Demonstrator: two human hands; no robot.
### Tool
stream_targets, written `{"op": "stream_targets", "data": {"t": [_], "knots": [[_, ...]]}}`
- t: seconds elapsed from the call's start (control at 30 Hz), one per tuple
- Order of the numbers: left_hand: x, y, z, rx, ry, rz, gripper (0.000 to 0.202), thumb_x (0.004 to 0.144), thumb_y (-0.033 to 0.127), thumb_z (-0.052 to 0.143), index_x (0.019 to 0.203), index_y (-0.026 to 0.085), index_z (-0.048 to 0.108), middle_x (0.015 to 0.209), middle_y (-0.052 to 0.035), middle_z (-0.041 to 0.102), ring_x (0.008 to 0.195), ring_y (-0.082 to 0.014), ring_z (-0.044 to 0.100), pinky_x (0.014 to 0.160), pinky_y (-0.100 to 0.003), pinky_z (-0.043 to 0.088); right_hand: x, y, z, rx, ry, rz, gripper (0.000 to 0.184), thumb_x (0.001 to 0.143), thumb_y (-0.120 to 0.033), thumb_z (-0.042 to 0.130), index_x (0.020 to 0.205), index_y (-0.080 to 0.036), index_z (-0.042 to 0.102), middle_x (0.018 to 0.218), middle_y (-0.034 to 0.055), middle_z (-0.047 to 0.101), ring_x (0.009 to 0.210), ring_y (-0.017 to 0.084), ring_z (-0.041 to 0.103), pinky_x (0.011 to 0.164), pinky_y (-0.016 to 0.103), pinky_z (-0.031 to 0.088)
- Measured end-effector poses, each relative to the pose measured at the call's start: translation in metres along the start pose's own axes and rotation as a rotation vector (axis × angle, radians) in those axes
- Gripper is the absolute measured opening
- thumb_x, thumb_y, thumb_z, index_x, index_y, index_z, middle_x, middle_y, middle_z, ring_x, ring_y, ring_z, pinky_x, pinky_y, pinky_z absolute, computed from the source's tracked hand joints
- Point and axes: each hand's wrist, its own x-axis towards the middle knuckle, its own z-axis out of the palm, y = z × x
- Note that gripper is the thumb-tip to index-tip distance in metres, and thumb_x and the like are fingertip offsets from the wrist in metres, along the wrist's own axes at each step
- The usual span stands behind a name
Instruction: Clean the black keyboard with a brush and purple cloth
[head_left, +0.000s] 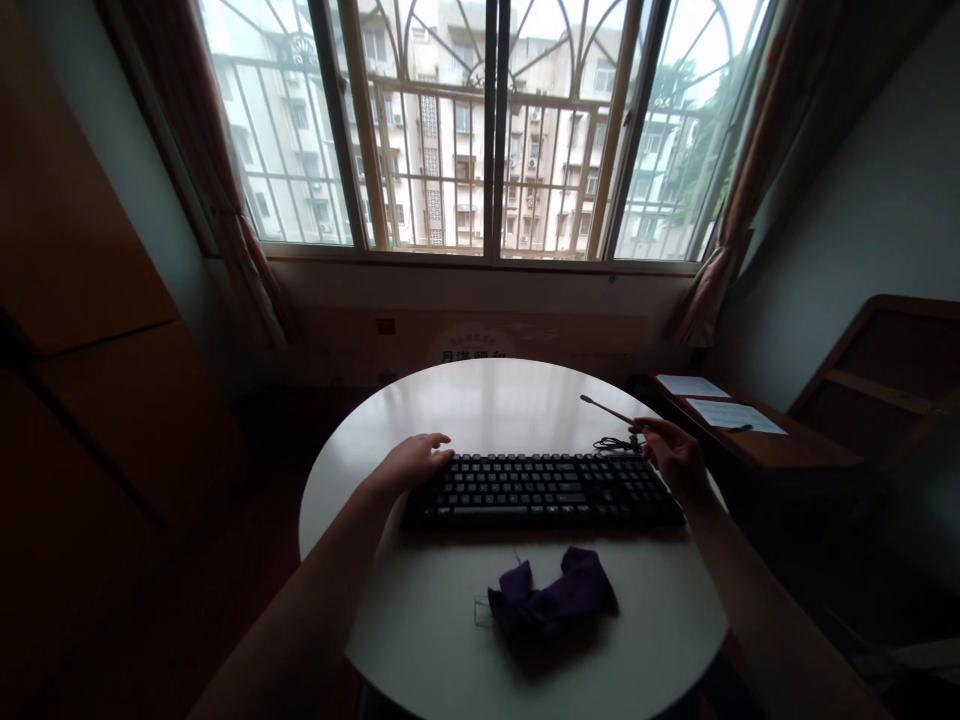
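Observation:
A black keyboard (540,490) lies across the middle of a round white table. My left hand (416,462) holds its far left corner, the thumb on the top edge and the fingers behind it. Above the far right end, my right hand (673,455) is closed in a pinch around a thin swab-like stick (609,411). The stick points up and left, its small rounded tip free in the air. Behind the keyboard lies a bundled black cable (616,444). Nearer to me is a crumpled purple cloth (555,598).
A thin wire-like or clear rectangular piece (482,612) shows at the cloth's left. The white table (420,660) has a curved edge. On the right, a low wooden table (795,455) bears papers (739,416) and a dark pen-like item (740,428). A barred window stands beyond.

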Motion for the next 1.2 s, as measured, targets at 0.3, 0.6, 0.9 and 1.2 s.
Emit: {"op": "stream_targets", "data": {"t": [0.3, 0.6, 0.9, 1.2], "knots": [[0.004, -0.004, -0.001, -0.105, -0.002, -0.027, 0.036, 0.082, 0.044, 0.049, 0.097, 0.022, 0.074, 0.103, -0.0044, 0.073, 0.096, -0.0236, 0.065, 0.08, -0.028, 0.047, -0.001, -0.003, -0.001, -0.022, -0.062, -0.056, 0.035, 0.085, -0.045, 0.055, 0.099, -0.015, 0.067, 0.065, 0.0021, 0.06, 0.049, 0.012, 0.049, 0.045, 0.024, 0.04], [0.007, -0.008, 0.003, -0.202, 0.03, -0.047, 0.035, 0.08, 0.041, 0.05, 0.097, 0.021, 0.073, 0.099, -0.0037, 0.073, 0.092, -0.0218, 0.066, 0.078, -0.027, 0.047, -0.009, -0.019, 0.004, 0.095, -0.197, -0.012, 0.029, 0.089, -0.04, 0.051, 0.101, -0.017, 0.064, 0.056, -0.0017, 0.055, 0.048, 0.012, 0.044, 0.045, 0.024, 0.035], [0.005, -0.004, 0.002, -0.198, 0.032, -0.038, 0.036, 0.08, 0.04, 0.048, 0.097, 0.019, 0.073, 0.1, -0.0046, 0.073, 0.093, -0.0226, 0.066, 0.08, -0.027, 0.048, -0.023, -0.038, 0.019, 0.197, -0.43, 0.01, 0.025, 0.085, -0.029, 0.056, 0.106, -0.02, 0.064, 0.073, 0.0013, 0.063, 0.057, 0.012, 0.052, 0.051, 0.025, 0.043], [0.004, 0.001, 0.005, -0.185, 0.027, -0.03, 0.035, 0.08, 0.04, 0.049, 0.098, 0.02, 0.073, 0.099, -0.0039, 0.073, 0.091, -0.022, 0.066, 0.079, -0.027, 0.047, -0.06, -0.086, 0.044, -0.021, -0.887, -0.246, 0.022, 0.09, -0.027, 0.055, 0.108, -0.018, 0.066, 0.093, 0.008, 0.07, 0.081, 0.018, 0.067, 0.069, 0.027, 0.052]]}}
